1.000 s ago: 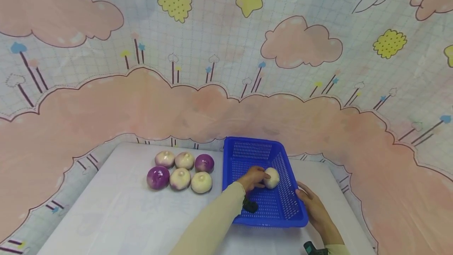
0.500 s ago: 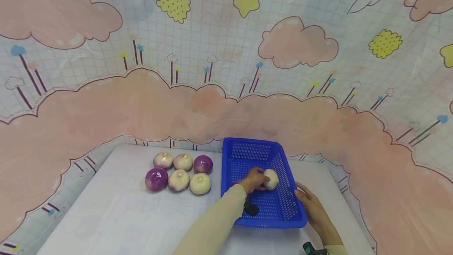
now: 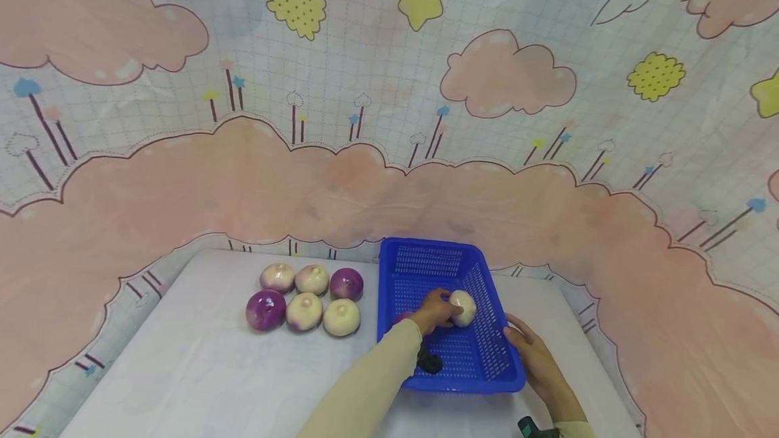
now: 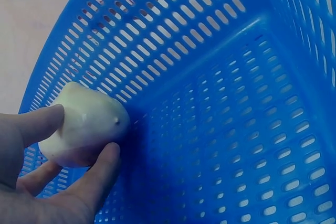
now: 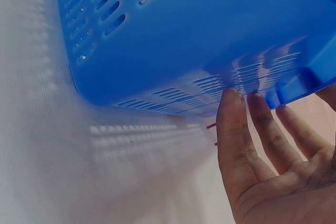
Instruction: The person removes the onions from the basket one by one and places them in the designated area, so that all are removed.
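Note:
A cream-white turnip [image 3: 463,308] with a purple tinge is held inside the blue plastic basket [image 3: 431,243], close to its right wall. My left hand [image 3: 435,309] grips it between thumb and fingers; the left wrist view shows the thumb and a fingertip pressing on the turnip [image 4: 89,124]. Outside the basket, my right hand [image 3: 538,360] touches the right wall with fairly straight fingers [image 5: 231,124]. A purple patch [image 3: 402,317] shows beside the left wrist in the basket, mostly hidden by the arm.
Left of the basket, several purple and cream turnips [image 3: 304,311] stand in two rows on the white tabletop [image 3: 201,357]. A cartoon-printed cloth [image 3: 341,195] hangs behind the table. Dark camera mounts [image 3: 430,361] sit at the wrists.
The head view has shifted slightly. Both hands, the held turnip and the basket keep nearly the same places relative to each other.

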Motion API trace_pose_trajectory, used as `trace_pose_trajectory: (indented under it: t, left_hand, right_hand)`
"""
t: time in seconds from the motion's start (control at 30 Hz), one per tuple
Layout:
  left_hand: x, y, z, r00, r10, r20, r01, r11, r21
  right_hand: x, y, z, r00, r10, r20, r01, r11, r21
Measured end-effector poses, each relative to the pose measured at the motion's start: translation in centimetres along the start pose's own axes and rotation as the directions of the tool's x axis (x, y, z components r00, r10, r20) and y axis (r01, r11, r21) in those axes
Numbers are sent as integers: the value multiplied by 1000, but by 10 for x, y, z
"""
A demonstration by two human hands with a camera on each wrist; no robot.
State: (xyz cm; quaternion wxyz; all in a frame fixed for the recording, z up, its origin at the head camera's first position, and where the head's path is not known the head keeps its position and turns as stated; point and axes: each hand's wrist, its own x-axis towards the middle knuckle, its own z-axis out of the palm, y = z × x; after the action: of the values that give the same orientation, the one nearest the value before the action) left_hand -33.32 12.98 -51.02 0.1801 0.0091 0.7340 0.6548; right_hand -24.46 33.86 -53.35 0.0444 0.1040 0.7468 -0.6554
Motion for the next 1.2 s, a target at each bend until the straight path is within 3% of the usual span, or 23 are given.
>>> trace_pose_trajectory:
  t: [0.33,0.73,1.07,1.2]
  left_hand:
    - [6,15,-5,999,41,-9,-41,999,35]
    - [2,30,-16,995,95,24,-94,995,-37]
    - [-11,42,-25,982,172,84,-159,976,-148]
    - [-18,46,-31,976,192,103,-175,972,-155]
  right_hand:
    - [3,-4,-1,1000,-1,-1,1,999,-48]
    - [1,-7,1,1000,21,4,-21,999,-46]
    - [-1,-4,1,999,35,13,-35,999,-36]
    - [0,-5,1,999,35,10,-35,999,-39]
